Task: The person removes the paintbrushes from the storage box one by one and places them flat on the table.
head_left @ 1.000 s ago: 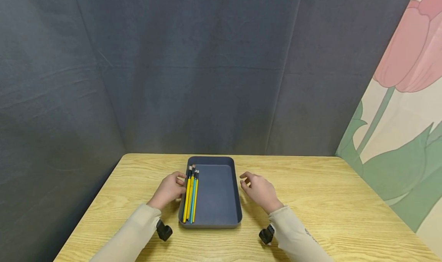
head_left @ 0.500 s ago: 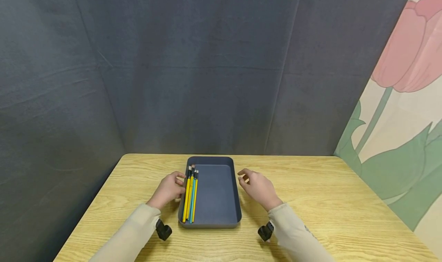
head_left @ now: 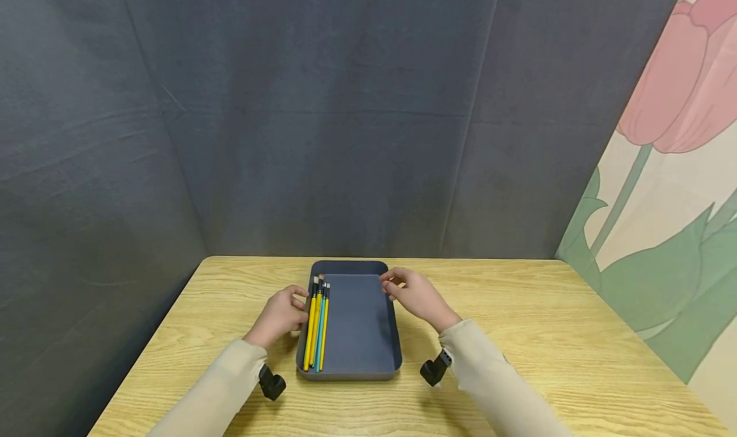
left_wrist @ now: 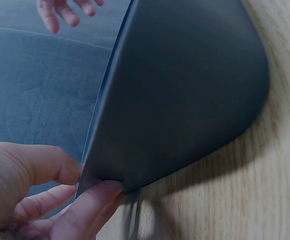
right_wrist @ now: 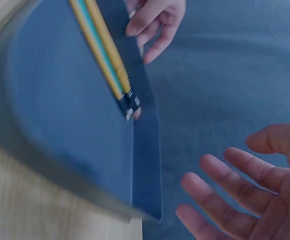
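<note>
A dark grey rectangular tray (head_left: 359, 328) lies on the wooden table. Along its left side lie several paintbrushes (head_left: 315, 328), yellow and turquoise handled, bristles toward the far end. My left hand (head_left: 279, 315) is at the tray's left wall; in the left wrist view, its thumb and fingers (left_wrist: 92, 205) pinch the wall near the rim. My right hand (head_left: 417, 295) hovers over the tray's right rim near the far corner. In the right wrist view, its fingers (right_wrist: 225, 185) are spread and loosely bent, apart from the tray, holding nothing.
The light wooden table (head_left: 507, 315) extends on both sides of the tray. Dark grey fabric (head_left: 345, 117) hangs behind and to the left. A tulip-patterned panel (head_left: 679, 168) stands at the right. Black cameras sit on both wrists.
My right hand has moved left and away from me, from beside the tray to over its right rim. The left hand, tray and paintbrushes stay nearly the same.
</note>
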A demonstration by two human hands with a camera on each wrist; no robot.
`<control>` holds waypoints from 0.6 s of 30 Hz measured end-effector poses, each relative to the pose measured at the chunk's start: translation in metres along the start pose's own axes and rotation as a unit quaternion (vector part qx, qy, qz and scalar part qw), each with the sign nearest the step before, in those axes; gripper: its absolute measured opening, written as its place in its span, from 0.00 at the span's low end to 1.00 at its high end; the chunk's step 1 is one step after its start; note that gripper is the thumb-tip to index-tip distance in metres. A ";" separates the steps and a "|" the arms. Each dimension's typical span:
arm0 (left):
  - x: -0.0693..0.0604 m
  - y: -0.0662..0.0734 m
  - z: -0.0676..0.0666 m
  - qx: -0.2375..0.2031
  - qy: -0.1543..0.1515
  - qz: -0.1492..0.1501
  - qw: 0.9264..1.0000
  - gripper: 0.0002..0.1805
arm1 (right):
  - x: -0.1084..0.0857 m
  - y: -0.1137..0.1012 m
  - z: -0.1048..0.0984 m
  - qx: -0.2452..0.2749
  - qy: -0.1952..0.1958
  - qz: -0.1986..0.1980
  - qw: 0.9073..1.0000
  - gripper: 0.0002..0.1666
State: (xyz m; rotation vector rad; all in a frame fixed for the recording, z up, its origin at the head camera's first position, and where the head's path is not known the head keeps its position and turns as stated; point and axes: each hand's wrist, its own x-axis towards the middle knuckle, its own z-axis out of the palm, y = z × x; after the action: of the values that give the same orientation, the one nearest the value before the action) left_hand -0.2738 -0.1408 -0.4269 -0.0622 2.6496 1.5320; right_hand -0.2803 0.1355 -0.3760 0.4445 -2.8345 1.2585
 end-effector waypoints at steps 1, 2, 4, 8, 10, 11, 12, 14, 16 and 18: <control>0.000 0.000 0.000 0.001 0.000 0.001 1.000 0.27 | 0.002 -0.003 0.000 0.020 -0.011 0.007 1.000 0.12; 0.000 0.000 0.000 0.001 -0.001 0.001 1.000 0.27 | 0.004 -0.006 0.001 0.040 -0.021 0.012 0.999 0.12; 0.000 -0.001 0.000 0.002 -0.001 0.002 1.000 0.27 | 0.007 -0.010 0.002 0.075 -0.043 0.019 0.996 0.13; 0.000 -0.001 0.000 -0.003 -0.001 0.002 1.000 0.26 | 0.014 -0.016 0.009 0.119 -0.083 0.038 0.989 0.16; -0.001 -0.001 0.000 -0.006 -0.001 0.003 1.000 0.26 | 0.017 -0.018 0.013 0.133 -0.099 0.047 0.985 0.18; -0.001 0.000 0.000 -0.007 0.000 0.004 1.000 0.26 | 0.019 -0.018 0.015 0.139 -0.104 0.051 0.983 0.18; -0.002 0.001 0.000 -0.006 0.001 0.004 1.000 0.26 | 0.020 -0.018 0.017 0.148 -0.110 0.059 0.981 0.19; -0.002 0.001 0.000 -0.007 0.001 0.004 1.000 0.26 | 0.023 -0.019 0.022 0.169 -0.119 0.075 0.976 0.19; -0.002 0.001 0.000 -0.006 0.000 0.002 1.000 0.26 | 0.025 -0.019 0.026 0.194 -0.128 0.091 0.968 0.19; -0.001 0.000 0.000 -0.006 -0.001 -0.001 1.000 0.26 | 0.027 -0.019 0.031 0.221 -0.137 0.108 0.960 0.20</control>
State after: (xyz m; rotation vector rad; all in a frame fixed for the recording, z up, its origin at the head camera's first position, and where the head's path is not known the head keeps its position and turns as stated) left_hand -0.2733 -0.1409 -0.4271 -0.0637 2.6393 1.5456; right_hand -0.2983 0.0940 -0.3801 0.3409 -2.8639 2.0401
